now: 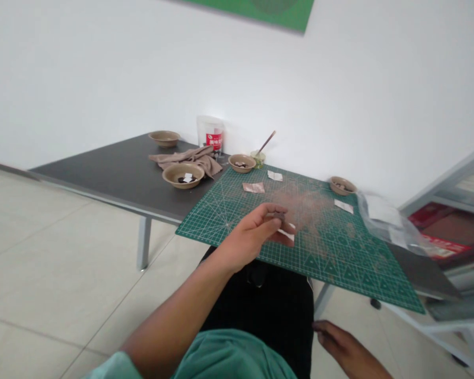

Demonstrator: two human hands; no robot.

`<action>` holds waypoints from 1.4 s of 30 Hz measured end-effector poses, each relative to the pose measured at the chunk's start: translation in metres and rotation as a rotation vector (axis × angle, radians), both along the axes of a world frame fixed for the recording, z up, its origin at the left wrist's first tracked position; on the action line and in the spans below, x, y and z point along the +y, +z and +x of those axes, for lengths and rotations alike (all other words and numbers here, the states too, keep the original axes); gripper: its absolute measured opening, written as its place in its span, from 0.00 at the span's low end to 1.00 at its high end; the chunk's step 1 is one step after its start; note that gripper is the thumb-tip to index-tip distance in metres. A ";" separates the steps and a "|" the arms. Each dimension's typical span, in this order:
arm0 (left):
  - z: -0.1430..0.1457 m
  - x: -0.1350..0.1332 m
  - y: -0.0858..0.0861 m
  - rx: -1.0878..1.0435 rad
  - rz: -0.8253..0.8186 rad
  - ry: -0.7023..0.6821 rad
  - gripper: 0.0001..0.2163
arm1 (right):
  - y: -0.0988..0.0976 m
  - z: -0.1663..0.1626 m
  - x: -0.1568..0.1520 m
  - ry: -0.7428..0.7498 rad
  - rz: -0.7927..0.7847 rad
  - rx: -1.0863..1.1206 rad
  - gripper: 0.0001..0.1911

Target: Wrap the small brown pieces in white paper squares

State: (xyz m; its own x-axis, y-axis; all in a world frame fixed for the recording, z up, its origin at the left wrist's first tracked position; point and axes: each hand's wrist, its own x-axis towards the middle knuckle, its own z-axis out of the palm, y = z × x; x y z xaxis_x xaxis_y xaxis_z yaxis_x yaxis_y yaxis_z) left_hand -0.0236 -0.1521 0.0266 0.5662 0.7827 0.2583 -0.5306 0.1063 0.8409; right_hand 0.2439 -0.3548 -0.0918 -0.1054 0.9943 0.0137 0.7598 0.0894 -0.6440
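Observation:
My left hand (258, 229) is over the front part of the green cutting mat (227, 210), its fingers closed. Between thumb and forefinger it pinches a small dark lump (279, 216). A small white paper packet (288, 231) is tucked against the lower fingers of the same hand. My right hand (337, 339) hangs low, beside my black trousers below the table edge. Its fingers are loosely extended and look darkened, with nothing visible in them. Brown powder (306, 205) is spread over the middle of the mat. A brown-stained packet (253, 187) and a white packet (275, 176) lie behind the left hand.
On the dark table (114, 176) stand a bowl with dark bits and white paper (174, 175), a further bowl (165, 138), a crumpled brown cloth (185, 157) and a red-labelled bag (211, 134). A brush (266, 142) leans in a small cup. Clear plastic (391, 221) lies at right.

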 end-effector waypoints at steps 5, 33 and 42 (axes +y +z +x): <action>0.016 0.041 0.011 0.126 0.086 -0.059 0.15 | 0.061 0.000 0.061 0.109 -0.027 0.065 0.15; -0.003 0.027 -0.038 0.802 0.955 0.462 0.25 | 0.094 -0.084 0.177 -0.040 0.227 0.690 0.15; -0.009 0.064 -0.059 1.301 1.165 0.399 0.19 | 0.096 -0.042 0.244 0.127 0.292 -0.207 0.12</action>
